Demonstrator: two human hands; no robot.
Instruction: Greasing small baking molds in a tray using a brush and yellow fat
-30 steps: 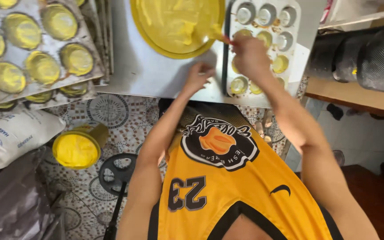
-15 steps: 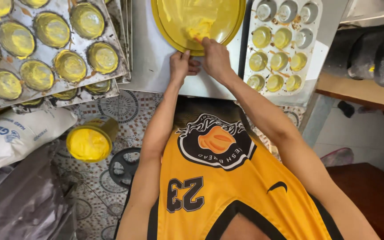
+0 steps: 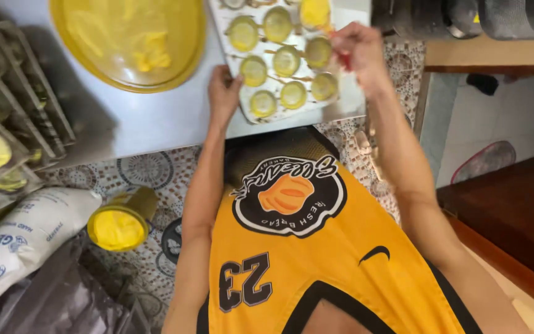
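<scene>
white printed sack (image 3: 26,238) lying lower left on patterned floor, beside yellow tub (image 3: 117,227)

We are looking steeply down from head height, close over the grey metal worktop (image 3: 156,124), facing forward past our own chest.

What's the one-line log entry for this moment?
left hand: on edge of muffin tray | right hand: over tray, red-handled tool, grip unclear | cups: yellow batter | yellow bowl: left of tray

On the table (image 3: 156,124), the bowl (image 3: 132,40) sits left of the muffin tray (image 3: 347,102); stacked trays (image 3: 13,124) apparently farther left.
</scene>
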